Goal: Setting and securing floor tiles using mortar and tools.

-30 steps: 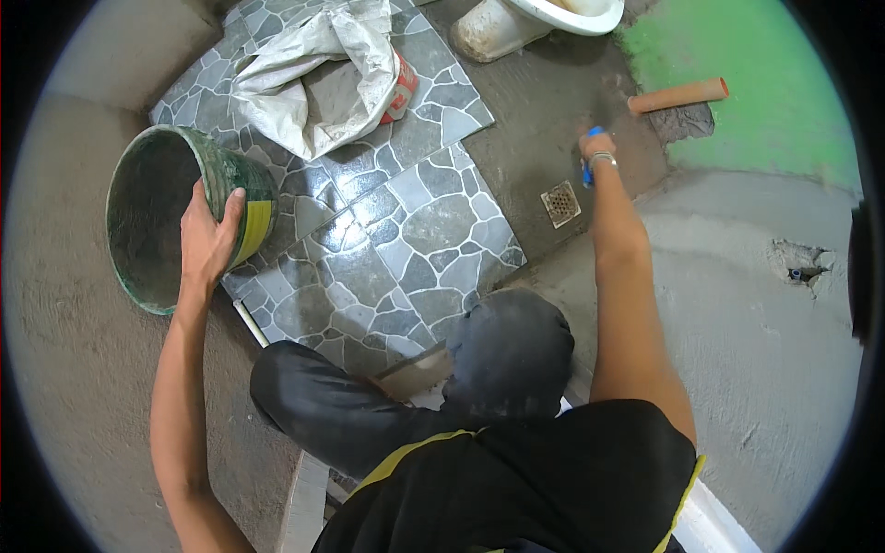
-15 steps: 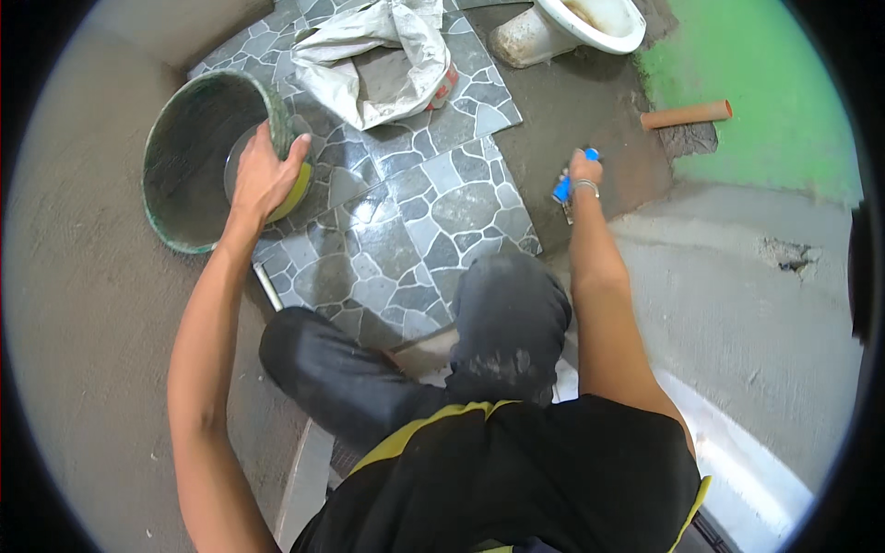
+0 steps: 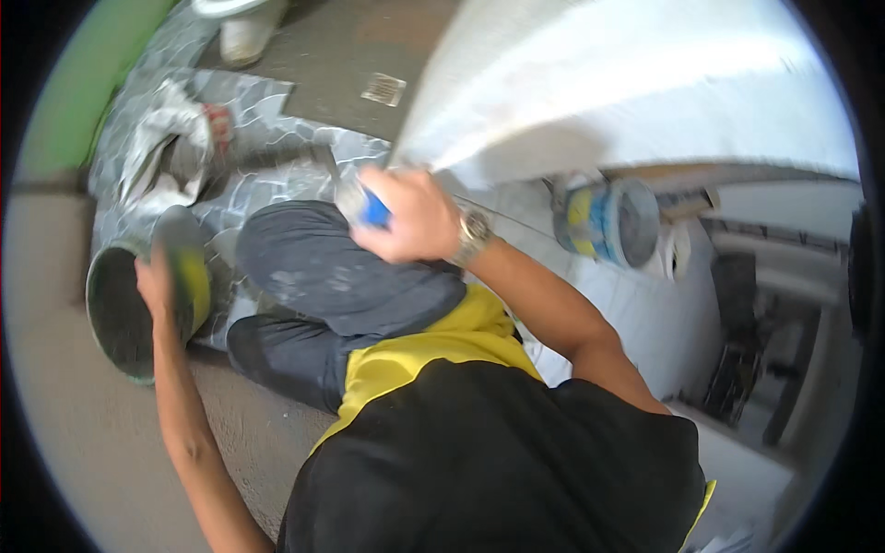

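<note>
My left hand [image 3: 157,284], smeared by motion, is closed at the right side of a round bucket [image 3: 100,304] with a dark, dirty inside. A grey rounded shape [image 3: 180,229] and a yellow patch [image 3: 195,281] show beside that hand; whether they belong to the bucket I cannot tell. Above my knees, my right hand [image 3: 410,217] is wrapped round the blue handle of a trowel [image 3: 373,210]. Its blurred blade points left over the tiles. A watch is on my right wrist.
Stone-patterned tiles [image 3: 263,189] cover the floor ahead, with an open white sack [image 3: 138,175] on them. Beyond are a toilet [image 3: 247,37] and a square drain grate [image 3: 383,89]. A pale wall [image 3: 645,101] curves past my right, near a blue-and-yellow pail [image 3: 585,221].
My view has swung to the right. My right hand has lifted the trowel from the bare floor near the wall and drawn it back above my knees. My left hand stays at the bucket.
</note>
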`<action>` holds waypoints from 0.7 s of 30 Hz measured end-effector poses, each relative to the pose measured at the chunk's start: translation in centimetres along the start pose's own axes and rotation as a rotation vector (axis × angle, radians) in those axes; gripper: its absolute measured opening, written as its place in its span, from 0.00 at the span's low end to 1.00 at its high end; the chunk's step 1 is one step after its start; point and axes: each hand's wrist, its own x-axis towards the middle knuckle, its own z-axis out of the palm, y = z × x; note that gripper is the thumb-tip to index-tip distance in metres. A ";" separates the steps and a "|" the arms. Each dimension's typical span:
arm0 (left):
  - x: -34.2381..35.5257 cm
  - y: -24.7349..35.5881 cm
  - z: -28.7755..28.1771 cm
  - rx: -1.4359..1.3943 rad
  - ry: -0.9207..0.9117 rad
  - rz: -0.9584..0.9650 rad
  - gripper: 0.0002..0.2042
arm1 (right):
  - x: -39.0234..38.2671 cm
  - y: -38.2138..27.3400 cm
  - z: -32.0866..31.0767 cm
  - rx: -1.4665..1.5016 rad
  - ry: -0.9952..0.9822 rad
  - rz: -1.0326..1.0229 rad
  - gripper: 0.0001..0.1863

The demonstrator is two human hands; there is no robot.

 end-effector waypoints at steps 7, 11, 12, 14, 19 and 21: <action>1.9 -2.2 0.9 -0.060 -0.079 0.046 0.39 | -29.7 2.9 -10.7 -0.361 0.155 0.768 0.17; 2.4 -2.6 1.2 -0.101 -0.084 0.045 0.38 | -40.6 13.0 -16.1 -0.438 0.435 1.457 0.18; 2.6 -2.7 1.3 -0.069 -0.075 0.059 0.38 | -42.2 15.9 -18.0 -0.573 0.409 1.473 0.18; 3.0 -3.0 1.5 -0.071 -0.109 0.056 0.38 | -44.4 20.9 -22.6 -0.380 0.536 1.537 0.20; 3.2 -3.6 1.6 -0.120 -0.071 0.111 0.40 | -47.9 27.2 -29.3 -0.924 0.273 1.326 0.21; 2.6 -3.3 1.3 -0.136 -0.069 0.089 0.40 | -49.2 29.3 -30.8 -1.040 -0.048 1.214 0.19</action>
